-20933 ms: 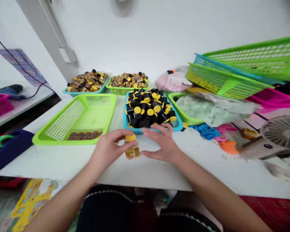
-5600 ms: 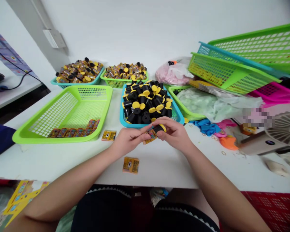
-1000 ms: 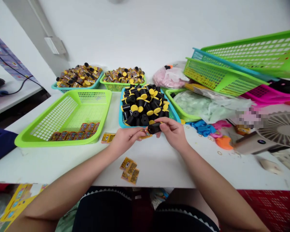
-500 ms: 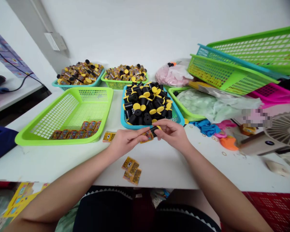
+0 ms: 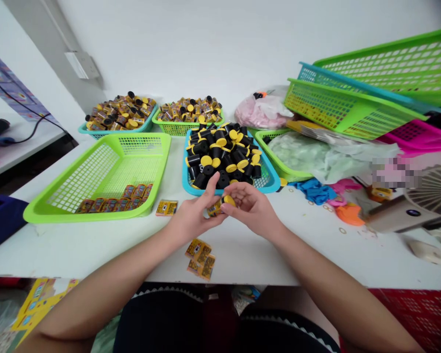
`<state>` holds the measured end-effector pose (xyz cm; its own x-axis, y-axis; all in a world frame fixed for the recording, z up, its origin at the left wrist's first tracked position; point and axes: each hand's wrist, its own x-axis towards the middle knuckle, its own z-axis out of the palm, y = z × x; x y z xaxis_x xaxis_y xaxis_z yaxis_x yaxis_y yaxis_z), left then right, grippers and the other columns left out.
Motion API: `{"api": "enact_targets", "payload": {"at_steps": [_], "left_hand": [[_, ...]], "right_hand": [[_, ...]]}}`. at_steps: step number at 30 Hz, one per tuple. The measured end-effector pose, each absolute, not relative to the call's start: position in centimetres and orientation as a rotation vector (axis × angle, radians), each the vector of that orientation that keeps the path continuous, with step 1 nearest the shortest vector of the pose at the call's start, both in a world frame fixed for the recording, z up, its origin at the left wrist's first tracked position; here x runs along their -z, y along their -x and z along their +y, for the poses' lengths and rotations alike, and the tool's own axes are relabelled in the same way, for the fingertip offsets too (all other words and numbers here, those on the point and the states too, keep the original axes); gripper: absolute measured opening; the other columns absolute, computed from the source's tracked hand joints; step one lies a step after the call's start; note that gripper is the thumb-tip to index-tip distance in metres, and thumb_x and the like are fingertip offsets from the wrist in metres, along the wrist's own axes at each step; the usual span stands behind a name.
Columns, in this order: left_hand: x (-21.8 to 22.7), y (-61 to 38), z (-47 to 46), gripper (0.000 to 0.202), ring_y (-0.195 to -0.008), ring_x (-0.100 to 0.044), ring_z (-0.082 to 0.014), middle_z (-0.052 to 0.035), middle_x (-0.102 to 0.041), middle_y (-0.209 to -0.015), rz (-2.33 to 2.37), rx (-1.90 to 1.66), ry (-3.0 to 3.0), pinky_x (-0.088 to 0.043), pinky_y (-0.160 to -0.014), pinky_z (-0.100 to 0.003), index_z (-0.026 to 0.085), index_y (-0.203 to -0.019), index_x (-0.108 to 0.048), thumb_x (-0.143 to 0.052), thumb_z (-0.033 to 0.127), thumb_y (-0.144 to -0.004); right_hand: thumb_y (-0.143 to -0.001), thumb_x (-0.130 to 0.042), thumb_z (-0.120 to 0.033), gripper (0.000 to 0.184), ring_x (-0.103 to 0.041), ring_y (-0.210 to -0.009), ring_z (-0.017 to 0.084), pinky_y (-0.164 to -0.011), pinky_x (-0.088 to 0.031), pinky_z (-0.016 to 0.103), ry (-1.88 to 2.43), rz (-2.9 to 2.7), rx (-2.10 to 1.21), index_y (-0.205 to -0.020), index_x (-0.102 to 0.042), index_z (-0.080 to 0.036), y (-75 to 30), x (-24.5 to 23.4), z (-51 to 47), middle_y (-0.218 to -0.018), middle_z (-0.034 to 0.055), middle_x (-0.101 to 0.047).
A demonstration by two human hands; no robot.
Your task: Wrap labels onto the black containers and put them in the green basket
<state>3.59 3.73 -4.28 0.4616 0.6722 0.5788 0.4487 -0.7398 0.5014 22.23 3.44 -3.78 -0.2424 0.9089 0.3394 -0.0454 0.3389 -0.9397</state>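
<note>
Both my hands meet above the white table, just in front of a blue basket (image 5: 268, 185) heaped with black canisters with yellow caps (image 5: 220, 159). My left hand (image 5: 193, 213) and my right hand (image 5: 250, 208) together grip a small yellow-capped canister (image 5: 217, 208), with a printed label around it that my fingers partly hide. A small printed packet (image 5: 166, 208) lies left of my left hand. Several more packets (image 5: 200, 259) lie in a loose heap near the table's front edge. A lime green basket (image 5: 95, 215) holds a row of packets (image 5: 113, 204).
Two low baskets of labelled canisters (image 5: 119, 115) stand at the back. To the right are a green basket with a plastic bag (image 5: 316, 159), stacked baskets (image 5: 353, 103), blue and orange objects (image 5: 318, 193), and a small fan (image 5: 435, 193).
The black canister in my hands now shows a printed label and yellow cap. My left index finger has risen. The loose packets near the table's front edge have grown from one to several.
</note>
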Motion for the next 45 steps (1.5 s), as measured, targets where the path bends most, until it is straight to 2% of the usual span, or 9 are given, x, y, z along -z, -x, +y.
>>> {"api": "enact_targets", "payload": {"at_steps": [4,9,12,15,19,26,32,38,45], "left_hand": [[5.0,-3.8,4.1,0.086,-0.086,-0.070,-0.0134,-0.0065,-0.074,-0.102,0.811,-1.404,-2.715,-0.057,-0.077,-0.022,0.021,-0.157,0.003,-0.056,0.021,-0.094],[5.4,-3.9,4.0,0.090,-0.096,-0.071,-0.0184,-0.0101,-0.074,-0.109,0.734,-1.461,-2.783,-0.059,-0.081,-0.030,0.022,-0.156,0.008,-0.058,0.023,-0.095],[5.1,-3.9,3.3,0.107,-0.089,-0.074,-0.0186,-0.0065,-0.076,-0.106,0.934,-1.361,-2.367,-0.060,-0.077,-0.029,0.026,-0.155,0.013,-0.069,0.032,-0.087],[4.2,-4.0,2.9,0.123,-0.093,-0.074,-0.0202,-0.0058,-0.076,-0.106,0.938,-1.261,-1.842,-0.059,-0.088,-0.036,0.026,-0.152,0.023,-0.076,0.037,-0.080],[3.0,-4.1,3.2,0.136,-0.084,-0.074,-0.0198,-0.0044,-0.078,-0.098,0.734,-1.175,-1.471,-0.060,-0.084,-0.040,0.025,-0.147,0.033,-0.081,0.037,-0.074],[2.9,-4.0,3.5,0.136,-0.059,-0.068,-0.0155,0.0063,-0.072,-0.067,0.659,-1.057,-1.392,-0.058,-0.065,-0.031,0.025,-0.152,0.023,-0.083,0.041,-0.069],[3.6,-4.9,3.0,0.119,-0.062,-0.064,-0.0114,0.0079,-0.067,-0.067,0.575,-1.035,-1.165,-0.050,-0.062,-0.024,0.027,-0.155,0.011,-0.078,0.030,-0.075],[4.5,-6.1,2.4,0.111,-0.055,-0.056,-0.0085,0.0110,-0.057,-0.060,0.538,-0.908,-1.111,-0.046,-0.060,-0.023,0.023,-0.153,0.019,-0.067,0.025,-0.082],[3.5,-5.0,2.5,0.111,-0.053,-0.055,-0.0083,0.0102,-0.058,-0.061,0.623,-0.890,-1.326,-0.044,-0.054,-0.020,0.021,-0.153,0.020,-0.063,0.016,-0.080]], "right_hand": [[-0.075,-0.078,-0.040,0.029,-0.057,-0.064,0.010,-0.055,-0.049,0.025,0.877,-1.509,-0.986,-0.090,-0.060,-0.023,-21.8,3.6,2.7,-0.083,0.0001,-0.065],[-0.076,-0.079,-0.035,0.031,-0.048,-0.054,0.010,-0.050,-0.044,0.025,0.918,-1.618,-0.315,-0.066,-0.053,-0.021,-21.4,4.2,2.2,-0.061,-0.0037,-0.051],[-0.077,-0.078,-0.035,0.024,-0.062,-0.076,0.017,-0.066,-0.055,0.031,0.757,-1.800,-0.016,-0.089,-0.062,-0.022,-21.7,4.0,2.4,-0.084,0.0040,-0.063],[-0.077,-0.078,-0.037,0.052,-0.064,-0.101,0.023,-0.090,-0.055,0.042,0.604,-1.952,0.163,-0.122,-0.056,-0.023,-22.0,3.8,2.8,-0.108,0.0092,-0.064],[-0.083,-0.070,-0.024,0.059,-0.062,-0.108,0.023,-0.096,-0.053,0.043,0.617,-2.026,0.200,-0.137,-0.045,-0.026,-22.0,3.9,3.1,-0.114,0.0083,-0.063],[-0.082,-0.065,-0.017,0.067,-0.062,-0.108,0.024,-0.093,-0.054,0.043,0.586,-2.059,0.180,-0.143,-0.040,-0.026,-22.2,4.2,3.0,-0.113,0.0088,-0.065],[-0.080,-0.066,-0.016,0.069,-0.062,-0.107,0.025,-0.092,-0.055,0.042,0.558,-2.063,0.172,-0.144,-0.038,-0.022,-22.2,4.0,2.8,-0.113,0.0107,-0.066],[-0.081,-0.070,-0.028,0.061,-0.062,-0.113,0.027,-0.095,-0.054,0.046,0.525,-2.097,0.110,-0.136,-0.044,-0.019,-21.5,4.4,2.7,-0.115,0.0133,-0.067],[-0.080,-0.067,-0.019,0.062,-0.062,-0.114,0.025,-0.097,-0.052,0.047,0.490,-2.114,0.049,-0.137,-0.042,-0.022,-21.4,4.5,2.8,-0.117,0.0117,-0.068]]}}
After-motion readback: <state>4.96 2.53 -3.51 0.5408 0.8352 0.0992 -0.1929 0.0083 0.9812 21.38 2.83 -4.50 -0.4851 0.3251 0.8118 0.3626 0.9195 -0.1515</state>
